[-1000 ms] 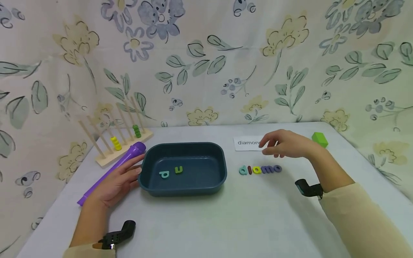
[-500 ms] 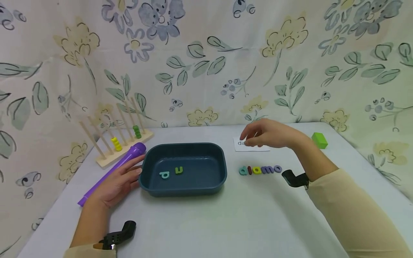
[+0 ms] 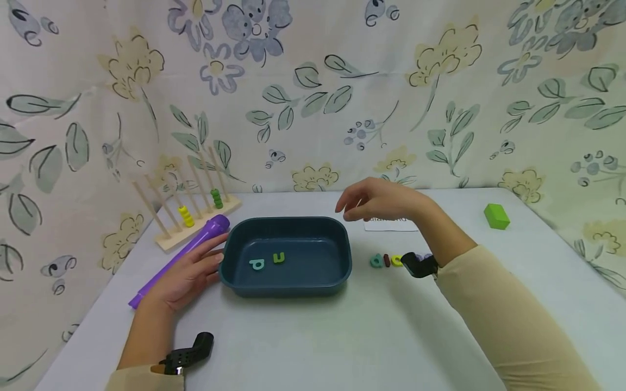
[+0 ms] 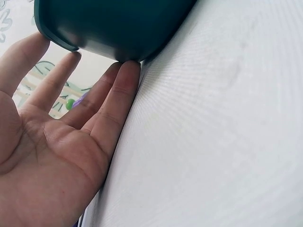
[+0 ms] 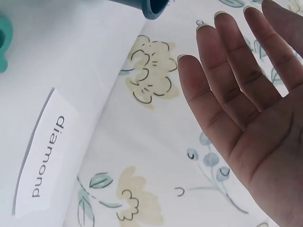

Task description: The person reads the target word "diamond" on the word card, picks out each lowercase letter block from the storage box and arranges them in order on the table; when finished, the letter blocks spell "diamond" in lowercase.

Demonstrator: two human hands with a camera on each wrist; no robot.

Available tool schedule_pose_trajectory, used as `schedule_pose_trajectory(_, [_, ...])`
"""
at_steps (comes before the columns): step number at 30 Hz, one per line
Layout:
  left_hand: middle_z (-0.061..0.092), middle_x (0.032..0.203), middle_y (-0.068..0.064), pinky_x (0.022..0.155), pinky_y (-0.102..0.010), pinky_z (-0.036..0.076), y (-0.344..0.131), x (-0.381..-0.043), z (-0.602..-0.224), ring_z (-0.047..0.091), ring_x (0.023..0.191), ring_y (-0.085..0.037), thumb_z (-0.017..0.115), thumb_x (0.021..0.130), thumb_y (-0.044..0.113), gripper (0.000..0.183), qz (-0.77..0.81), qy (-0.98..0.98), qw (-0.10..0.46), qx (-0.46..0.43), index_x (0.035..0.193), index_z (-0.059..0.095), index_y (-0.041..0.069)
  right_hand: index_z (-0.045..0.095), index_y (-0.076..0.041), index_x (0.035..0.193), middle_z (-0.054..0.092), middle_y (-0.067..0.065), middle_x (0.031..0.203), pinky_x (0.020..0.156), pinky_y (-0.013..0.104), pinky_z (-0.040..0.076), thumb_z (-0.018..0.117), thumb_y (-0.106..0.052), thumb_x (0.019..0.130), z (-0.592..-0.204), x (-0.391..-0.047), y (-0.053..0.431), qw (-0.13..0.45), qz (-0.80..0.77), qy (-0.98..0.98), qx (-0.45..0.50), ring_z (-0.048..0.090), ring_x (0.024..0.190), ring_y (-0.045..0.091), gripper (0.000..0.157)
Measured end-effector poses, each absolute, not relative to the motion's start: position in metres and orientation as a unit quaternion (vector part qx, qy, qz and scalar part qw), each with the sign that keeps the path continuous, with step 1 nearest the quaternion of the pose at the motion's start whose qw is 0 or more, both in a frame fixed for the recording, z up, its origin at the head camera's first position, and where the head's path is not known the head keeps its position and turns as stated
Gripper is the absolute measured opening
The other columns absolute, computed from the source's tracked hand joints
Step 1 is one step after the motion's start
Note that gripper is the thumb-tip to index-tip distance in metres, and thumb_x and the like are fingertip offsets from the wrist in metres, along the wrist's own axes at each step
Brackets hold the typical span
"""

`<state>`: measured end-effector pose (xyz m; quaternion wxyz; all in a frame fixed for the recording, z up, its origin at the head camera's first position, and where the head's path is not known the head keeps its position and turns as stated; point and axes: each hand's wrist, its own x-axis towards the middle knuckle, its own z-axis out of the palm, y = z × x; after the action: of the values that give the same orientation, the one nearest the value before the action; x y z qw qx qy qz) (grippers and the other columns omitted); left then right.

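My left hand [image 3: 188,277] rests on the table with its fingertips touching the left side of a dark blue tray [image 3: 288,290]. In the left wrist view those fingers [image 4: 124,87] lie nearly straight against the tray wall. Inside the tray are a teal letter [image 3: 257,264] and a green letter [image 3: 279,257]. My right hand [image 3: 379,200] hangs in the air near the tray's back right corner, holding nothing, fingers loosely bent. Below it lies a white card [image 5: 45,161] printed "diamond". A row of colored letters, including a teal d [image 3: 376,261], is partly hidden behind the right wrist camera.
A purple microphone-shaped tube [image 3: 183,258] lies left of the tray, beside my left hand. Behind it stands a wooden peg rack [image 3: 198,222] with yellow and green beads. A green block [image 3: 496,216] sits at the back right. A floral cloth hangs behind the table.
My right hand has moved left, from over the card toward the tray's back right corner. The left hand keeps touching the tray. The head view has shifted slightly.
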<state>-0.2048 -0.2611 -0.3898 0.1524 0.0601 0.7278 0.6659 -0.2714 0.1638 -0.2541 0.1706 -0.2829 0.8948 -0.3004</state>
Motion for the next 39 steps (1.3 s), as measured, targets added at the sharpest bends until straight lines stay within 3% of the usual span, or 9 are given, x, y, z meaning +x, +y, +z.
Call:
schedule_pose_trajectory(7, [0.033, 0.164, -0.016, 0.099, -0.023, 0.053, -0.259, -0.207, -0.387, 0.06, 0.124, -0.006, 0.058, 0.106, 0.033, 0.063, 0.668, 0.727, 0.151, 0.059, 0.163, 0.032, 0.023, 0.073, -0.017, 0.12, 0.073, 0.011, 0.118, 0.088, 0.041, 0.059, 0.068, -0.022, 0.099, -0.257, -0.278, 0.141, 0.165, -0.323, 0.887, -0.286, 0.068, 0.103, 0.026, 0.022])
schedule_pose_trajectory(24, [0.036, 0.163, -0.014, 0.1, -0.025, 0.054, -0.262, -0.207, -0.39, 0.06, 0.125, -0.007, 0.057, 0.107, 0.033, 0.061, 0.673, 0.722, 0.149, 0.057, 0.163, 0.033, 0.024, 0.073, -0.014, 0.124, 0.073, 0.002, 0.123, 0.087, 0.038, 0.059, 0.071, -0.023, 0.097, -0.276, -0.293, 0.082, 0.195, -0.318, 0.874, -0.311, 0.068, 0.113, 0.02, 0.029])
schedule_pose_trajectory(39, [0.035, 0.164, -0.015, 0.1, -0.025, 0.053, -0.262, -0.204, -0.391, 0.059, 0.126, -0.008, 0.058, 0.106, 0.034, 0.062, 0.67, 0.726, 0.148, 0.049, 0.163, 0.033, 0.025, 0.074, -0.013, 0.125, 0.074, 0.001, 0.12, 0.083, 0.038, 0.057, 0.073, -0.016, 0.095, -0.293, -0.308, 0.047, 0.253, -0.28, 0.859, -0.346, 0.066, 0.108, 0.017, 0.03])
